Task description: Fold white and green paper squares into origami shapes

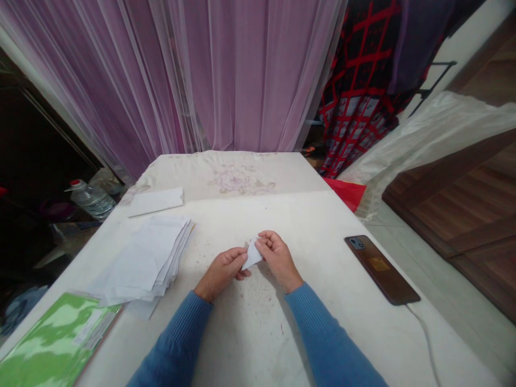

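A small folded piece of white paper (252,255) is held between my two hands above the middle of the table. My left hand (224,271) pinches its lower left corner between thumb and fingers. On the upper right edge, my right hand (279,258) grips the paper with thumb and bent fingers. The fingertips behind the paper are partly hidden. To the left of my hands lies a loose stack of white paper sheets (141,258), its edges uneven.
A white table (250,328) with a flowered cover carries a white flat block (156,201), a green plastic-wrapped packet (52,338) at front left and a phone (381,269) with a cable at right. A purple curtain (250,75) hangs behind. A plastic bottle (92,199) stands beyond the left edge.
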Tool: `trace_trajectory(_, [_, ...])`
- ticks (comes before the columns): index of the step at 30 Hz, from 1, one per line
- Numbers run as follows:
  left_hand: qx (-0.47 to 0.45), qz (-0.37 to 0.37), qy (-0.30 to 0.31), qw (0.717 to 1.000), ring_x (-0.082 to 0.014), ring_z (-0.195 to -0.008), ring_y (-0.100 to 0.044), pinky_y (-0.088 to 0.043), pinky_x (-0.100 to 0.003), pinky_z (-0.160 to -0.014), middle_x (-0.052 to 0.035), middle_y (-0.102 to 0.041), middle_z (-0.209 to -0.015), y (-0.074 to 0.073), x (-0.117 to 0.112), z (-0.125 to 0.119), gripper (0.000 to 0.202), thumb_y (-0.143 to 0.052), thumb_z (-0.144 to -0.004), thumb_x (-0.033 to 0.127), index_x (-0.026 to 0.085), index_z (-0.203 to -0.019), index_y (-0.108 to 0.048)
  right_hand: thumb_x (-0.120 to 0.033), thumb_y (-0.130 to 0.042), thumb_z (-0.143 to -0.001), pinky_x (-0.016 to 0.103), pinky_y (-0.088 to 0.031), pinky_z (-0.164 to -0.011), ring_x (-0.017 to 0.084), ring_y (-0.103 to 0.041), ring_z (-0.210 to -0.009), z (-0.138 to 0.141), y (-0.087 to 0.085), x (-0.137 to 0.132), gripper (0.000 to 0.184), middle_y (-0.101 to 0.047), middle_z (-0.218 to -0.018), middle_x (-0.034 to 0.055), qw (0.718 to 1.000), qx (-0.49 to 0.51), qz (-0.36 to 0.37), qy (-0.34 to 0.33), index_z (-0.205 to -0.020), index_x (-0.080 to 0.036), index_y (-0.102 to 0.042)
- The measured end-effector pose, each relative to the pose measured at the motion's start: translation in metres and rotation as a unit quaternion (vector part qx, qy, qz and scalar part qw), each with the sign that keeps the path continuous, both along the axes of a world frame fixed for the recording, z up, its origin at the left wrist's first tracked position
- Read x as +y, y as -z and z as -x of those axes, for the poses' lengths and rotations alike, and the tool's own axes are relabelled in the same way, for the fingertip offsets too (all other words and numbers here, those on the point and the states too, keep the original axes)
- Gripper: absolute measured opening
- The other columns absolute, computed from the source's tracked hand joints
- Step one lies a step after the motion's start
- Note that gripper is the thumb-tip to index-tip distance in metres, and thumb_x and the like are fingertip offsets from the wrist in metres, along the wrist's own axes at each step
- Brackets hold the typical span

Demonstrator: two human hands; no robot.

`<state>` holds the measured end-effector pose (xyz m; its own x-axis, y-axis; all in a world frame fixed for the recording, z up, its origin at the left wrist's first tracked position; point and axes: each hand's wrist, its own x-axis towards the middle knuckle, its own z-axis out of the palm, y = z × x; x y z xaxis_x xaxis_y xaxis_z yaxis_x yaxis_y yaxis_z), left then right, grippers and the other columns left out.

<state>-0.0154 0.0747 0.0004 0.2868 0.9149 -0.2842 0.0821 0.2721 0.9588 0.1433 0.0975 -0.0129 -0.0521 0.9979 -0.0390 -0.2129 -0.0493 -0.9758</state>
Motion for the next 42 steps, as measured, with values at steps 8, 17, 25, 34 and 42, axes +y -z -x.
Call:
trace_trajectory(8, [-0.022,0.019,-0.078,0.997,-0.0096,-0.056,-0.062,-0.043,-0.017,-0.049,-0.001,-0.066,-0.076,0.001,0.001,-0.002,0.042,-0.068,-0.067,0.05,0.015,-0.09,-0.062,-0.049,-0.065,-0.074,0.022,-0.035,-0.049,0.009,-0.048,-0.053,-0.007,-0.004,-0.001,0.033,-0.059,-0.068,-0.003,0.999,-0.035,-0.01,-0.016,-0.088,-0.02,-0.06])
trace_trajectory(17, [-0.024,0.016,-0.123,0.992,-0.0102,-0.055,-0.063,-0.044,-0.017,-0.048,0.0,-0.065,-0.073,0.0,0.001,-0.004,0.043,-0.068,-0.064,0.052,0.016,-0.085,-0.06,-0.048,-0.066,-0.074,0.023,-0.038,-0.052,0.011,-0.049,-0.054,-0.012,-0.008,-0.003,0.031,-0.055,-0.059,-0.0036,0.994,-0.077,-0.011,-0.076,-0.086,-0.019,-0.064])
trace_trajectory(25, [-0.005,-0.028,-0.129,0.991,-0.0128,-0.063,-0.067,-0.045,-0.017,-0.05,0.0,-0.066,-0.072,-0.002,-0.002,-0.004,0.043,-0.065,-0.071,0.056,0.015,-0.085,-0.064,-0.047,-0.068,-0.07,0.025,-0.041,-0.054,0.012,-0.051,-0.056,-0.009,0.004,0.001,0.03,-0.054,-0.058,-0.0033,0.993,-0.106,-0.019,-0.049,-0.081,-0.019,-0.064])
trace_trajectory(34, [-0.005,-0.028,-0.109,0.994,-0.0125,-0.065,-0.062,-0.047,-0.018,-0.05,-0.0003,-0.065,-0.072,0.002,-0.001,-0.003,0.054,-0.066,-0.07,0.053,0.015,-0.108,-0.065,-0.037,-0.057,-0.079,0.024,-0.039,-0.056,0.012,-0.049,-0.057,-0.004,0.002,-0.006,0.015,-0.055,-0.062,-0.0044,0.974,-0.206,-0.09,-0.014,-0.079,-0.021,-0.059])
trace_trajectory(42, [0.006,-0.047,-0.113,0.992,-0.0121,-0.069,-0.059,-0.049,-0.02,-0.053,-0.0062,-0.071,-0.099,0.01,0.001,-0.004,0.056,-0.068,-0.069,0.046,0.016,-0.116,-0.067,-0.039,-0.053,-0.087,0.025,-0.045,-0.064,0.015,-0.06,-0.066,-0.002,-0.004,-0.012,0.023,-0.068,-0.076,0.0013,0.95,-0.282,-0.13,-0.043,-0.094,-0.021,-0.065])
